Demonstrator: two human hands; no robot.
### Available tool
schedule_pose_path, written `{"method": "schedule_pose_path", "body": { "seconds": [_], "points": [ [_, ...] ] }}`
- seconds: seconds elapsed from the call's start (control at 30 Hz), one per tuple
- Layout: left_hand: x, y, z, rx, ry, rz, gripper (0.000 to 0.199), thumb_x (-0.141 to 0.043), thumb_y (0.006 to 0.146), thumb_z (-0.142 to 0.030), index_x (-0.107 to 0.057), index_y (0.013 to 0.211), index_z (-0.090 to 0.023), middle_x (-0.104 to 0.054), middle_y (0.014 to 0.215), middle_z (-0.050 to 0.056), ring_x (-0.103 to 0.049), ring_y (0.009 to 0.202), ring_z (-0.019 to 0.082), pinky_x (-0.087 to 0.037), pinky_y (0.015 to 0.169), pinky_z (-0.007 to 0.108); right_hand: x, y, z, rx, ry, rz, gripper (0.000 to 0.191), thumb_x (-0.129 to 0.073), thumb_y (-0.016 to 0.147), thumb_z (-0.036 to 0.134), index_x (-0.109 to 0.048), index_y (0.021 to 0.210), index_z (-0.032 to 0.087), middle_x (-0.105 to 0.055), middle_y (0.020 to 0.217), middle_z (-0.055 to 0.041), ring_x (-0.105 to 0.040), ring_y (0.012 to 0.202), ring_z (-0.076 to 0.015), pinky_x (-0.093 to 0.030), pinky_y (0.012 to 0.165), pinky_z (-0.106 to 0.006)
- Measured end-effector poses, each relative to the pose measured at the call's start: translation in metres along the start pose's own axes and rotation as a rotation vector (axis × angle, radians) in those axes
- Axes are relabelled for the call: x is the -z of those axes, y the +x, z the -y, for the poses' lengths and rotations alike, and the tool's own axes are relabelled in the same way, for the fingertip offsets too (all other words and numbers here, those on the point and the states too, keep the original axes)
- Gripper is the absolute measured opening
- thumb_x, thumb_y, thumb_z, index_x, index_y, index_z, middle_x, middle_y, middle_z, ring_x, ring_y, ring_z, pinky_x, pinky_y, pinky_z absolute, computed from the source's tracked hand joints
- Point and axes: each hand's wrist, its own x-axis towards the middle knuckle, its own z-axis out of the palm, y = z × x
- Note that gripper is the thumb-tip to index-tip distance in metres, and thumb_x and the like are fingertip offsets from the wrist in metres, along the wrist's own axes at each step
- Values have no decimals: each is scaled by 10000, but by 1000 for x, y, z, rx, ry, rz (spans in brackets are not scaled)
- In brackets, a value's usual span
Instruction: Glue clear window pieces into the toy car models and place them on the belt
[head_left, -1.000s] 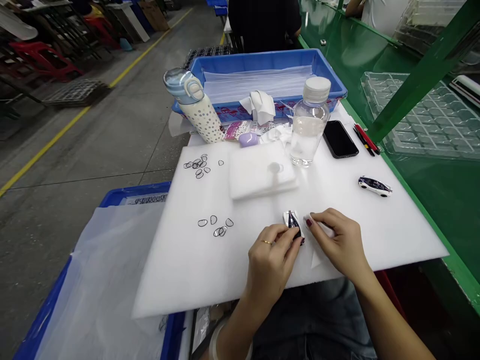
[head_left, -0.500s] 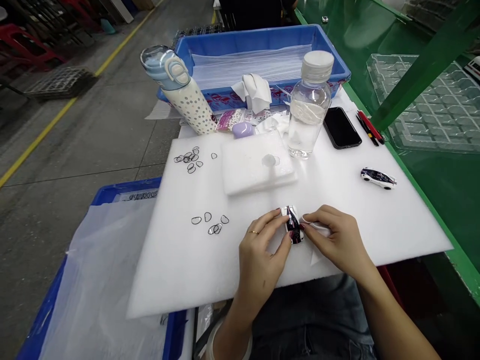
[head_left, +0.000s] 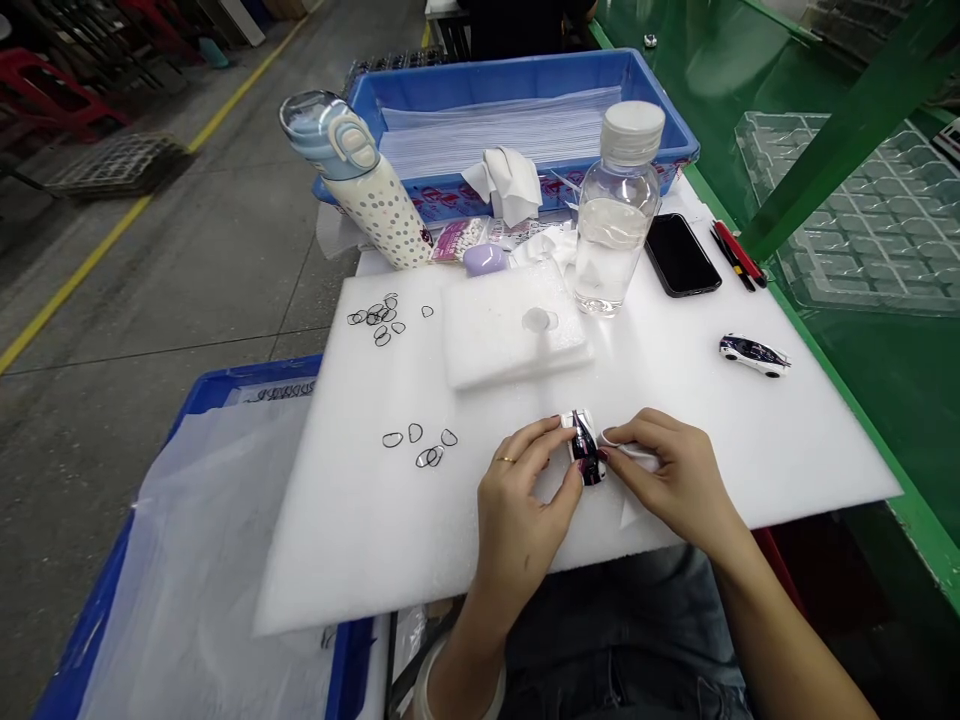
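Observation:
A small white and dark toy car (head_left: 584, 448) is held upright on end over the white foam sheet (head_left: 337, 540). My left hand (head_left: 525, 500) grips it from the left with fingers and thumb. My right hand (head_left: 671, 480) pinches a white cloth (head_left: 637, 455) against the car's right side. Another toy car (head_left: 754, 355) rests on the foam at the right. Several thin black rings (head_left: 431, 457) lie left of my hands, with a further cluster (head_left: 379, 315) behind them. A smaller foam block (head_left: 499, 340) lies beyond the car.
Behind the foam block stand a clear bottle (head_left: 615, 225) and a dotted flask (head_left: 382, 210). A phone (head_left: 682, 255) and pens or tools (head_left: 739, 257) lie at right. A blue bin (head_left: 517, 68) is at the back, another (head_left: 195, 400) at lower left.
The view has shifted very slightly. Both hands keep nearly the same hold on the toy car and cloth.

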Motion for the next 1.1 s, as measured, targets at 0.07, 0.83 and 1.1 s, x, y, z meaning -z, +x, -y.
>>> {"method": "schedule_pose_path", "body": {
  "seconds": [0.07,0.83,1.1],
  "points": [
    [0,0,0,2,2,1,270,-674,859,-144,-713,1106,-245,-683,1183,29,-640,1074,208,-607,841,366,0,0,-1,-4,2,1,40,-687,874,184,-722,893,188,-677,801,5,-646,689,-101,-470,601,-218],
    [1,0,0,-2,12,11,273,-660,876,-154,-705,1128,-249,-675,1192,48,-634,1090,233,-610,839,401,-2,1,0,19,-86,22,94,-652,891,204,-683,807,174,-637,731,1,-564,590,-96,-372,519,-216],
    [1,0,1,4,2,45,281,-659,868,-131,-698,1116,-258,-662,1195,40,-625,1092,226,-608,817,382,-2,0,0,41,-118,31,110,-648,892,239,-643,798,183,-635,730,1,-544,565,-98,-368,511,-222]
  ]
}}
